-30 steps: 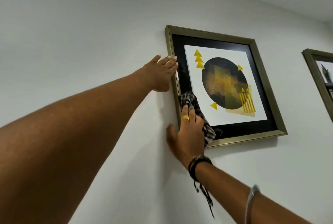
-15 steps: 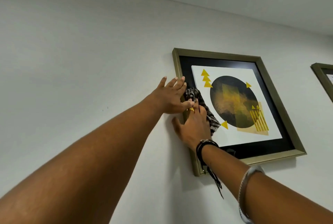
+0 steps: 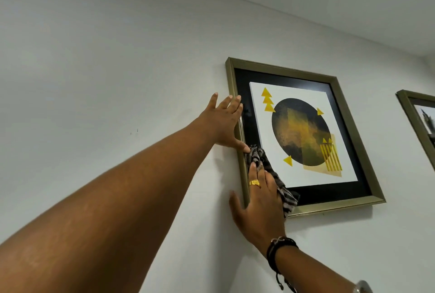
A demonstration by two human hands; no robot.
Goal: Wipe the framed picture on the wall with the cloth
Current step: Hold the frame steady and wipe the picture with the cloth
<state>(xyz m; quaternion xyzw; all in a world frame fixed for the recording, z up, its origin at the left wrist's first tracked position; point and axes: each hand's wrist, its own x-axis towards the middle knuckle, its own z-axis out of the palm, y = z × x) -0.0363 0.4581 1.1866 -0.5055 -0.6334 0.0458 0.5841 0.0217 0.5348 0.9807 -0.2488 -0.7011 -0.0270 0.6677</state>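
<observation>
Head view: right hand (image 3: 259, 201), lower centre, fingers near straight, presses striped cloth (image 3: 267, 166) onto lower-left glass of framed picture (image 3: 301, 132). Left hand (image 3: 221, 123), fingers straight, lies flat on wall (image 3: 117, 69) and frame's left edge, thumb just beside cloth. Picture hangs centre-right; second frame (image 3: 415, 125) at right edge.

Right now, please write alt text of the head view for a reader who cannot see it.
A person's right hand presses a striped cloth on the lower left of a gold-framed picture on a white wall, while the left hand touches the frame's left edge. Another frame shows at right.
</observation>
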